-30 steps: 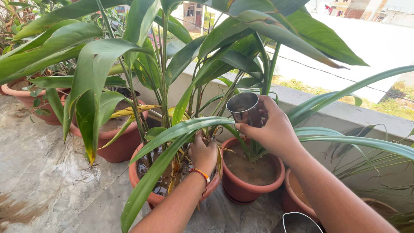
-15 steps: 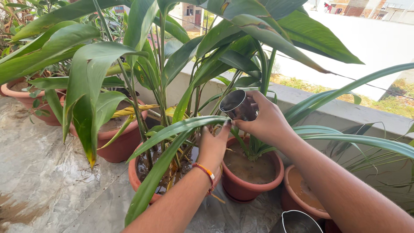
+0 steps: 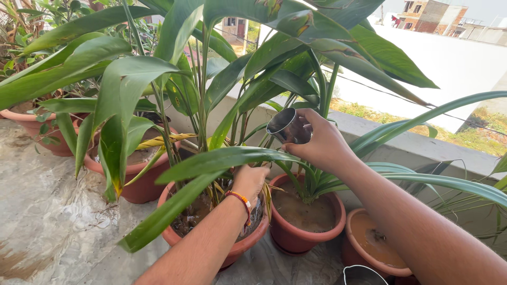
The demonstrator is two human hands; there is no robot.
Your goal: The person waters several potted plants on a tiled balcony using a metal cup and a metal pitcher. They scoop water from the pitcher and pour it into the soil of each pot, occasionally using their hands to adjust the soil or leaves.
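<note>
Bright hard daylight, sharp focus throughout. White wall (image 3: 465,63) beyond the parapet (image 3: 401,142) nearly blown out (glare). Steel cup (image 3: 288,126) above the parapet glints. Deep shade under leaves left of parapet; no motion blur.

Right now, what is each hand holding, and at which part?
The right hand holds a steel cup by its side wall, tilted. The left hand reaches among plant stems; whether it grips anything cannot be told.
</note>
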